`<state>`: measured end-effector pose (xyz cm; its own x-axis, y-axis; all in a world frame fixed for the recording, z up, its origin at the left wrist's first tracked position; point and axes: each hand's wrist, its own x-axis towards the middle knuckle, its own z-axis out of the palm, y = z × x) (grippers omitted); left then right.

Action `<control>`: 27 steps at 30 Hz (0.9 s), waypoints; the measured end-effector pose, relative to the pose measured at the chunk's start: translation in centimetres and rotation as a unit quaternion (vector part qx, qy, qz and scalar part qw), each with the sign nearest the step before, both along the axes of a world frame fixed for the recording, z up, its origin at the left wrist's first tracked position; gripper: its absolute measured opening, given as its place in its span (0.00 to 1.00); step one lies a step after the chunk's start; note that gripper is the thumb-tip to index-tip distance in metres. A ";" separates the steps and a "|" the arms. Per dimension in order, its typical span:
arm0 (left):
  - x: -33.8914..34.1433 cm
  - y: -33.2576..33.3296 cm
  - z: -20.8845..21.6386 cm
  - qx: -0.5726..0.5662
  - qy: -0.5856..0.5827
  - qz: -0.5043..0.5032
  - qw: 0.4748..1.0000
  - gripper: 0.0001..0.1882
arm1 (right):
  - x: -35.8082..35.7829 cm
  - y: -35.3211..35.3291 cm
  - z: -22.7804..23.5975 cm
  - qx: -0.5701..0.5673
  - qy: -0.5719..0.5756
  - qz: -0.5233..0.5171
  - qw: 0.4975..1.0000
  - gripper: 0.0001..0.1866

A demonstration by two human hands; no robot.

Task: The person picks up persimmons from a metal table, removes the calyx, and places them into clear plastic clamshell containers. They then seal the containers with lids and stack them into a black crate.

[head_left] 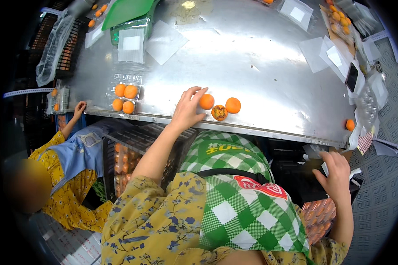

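Observation:
My left hand point(188, 109) is over the near edge of the metal table, its thumb and fingers apart beside an orange persimmon point(207, 101). Whether the fingertips touch the fruit, I cannot tell. Just right of it lie a second persimmon point(219, 113), its brownish calyx facing up, and a third, smooth persimmon point(233, 105). To the left, a clear plastic tray point(139, 84) holds several persimmons. Out past the table's right front edge, my right hand point(335, 172) hangs over dark crates, thumb spread from the fingers and nothing visible in it.
A green basket point(130, 13) stands at the far left of the metal table point(261, 84), near white sheets point(166, 42). A phone point(352, 77) and a lone persimmon point(350, 125) sit at the right. A co-worker's hand point(79, 107) rests at the left edge, near a filled crate point(137, 145).

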<state>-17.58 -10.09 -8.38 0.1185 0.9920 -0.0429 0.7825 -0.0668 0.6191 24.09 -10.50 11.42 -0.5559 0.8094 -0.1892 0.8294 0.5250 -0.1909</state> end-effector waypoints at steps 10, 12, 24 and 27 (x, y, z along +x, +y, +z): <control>-1.6 2.2 -2.9 -0.045 -0.030 -0.105 0.993 0.41 | -9.0 7.5 -5.8 -0.082 0.055 0.086 0.991 0.25; -1.9 1.9 -3.2 -0.040 -0.037 -0.089 0.995 0.40 | -10.6 8.8 -7.1 -0.089 0.063 0.086 0.990 0.24; -1.0 1.7 -4.1 -0.054 -0.185 0.066 0.979 0.30 | -14.7 11.7 -11.5 -0.197 0.153 0.055 0.967 0.22; -0.2 2.7 -0.8 -0.106 -0.291 0.134 0.941 0.30 | -15.8 11.8 -12.8 -0.318 0.255 -0.013 0.913 0.24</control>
<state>-17.81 -7.37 -9.18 -0.0698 0.9661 -0.2487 0.2770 0.2583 0.9255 8.32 1.30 -1.34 -0.6851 0.6404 -0.3472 0.5584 0.1555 -0.8148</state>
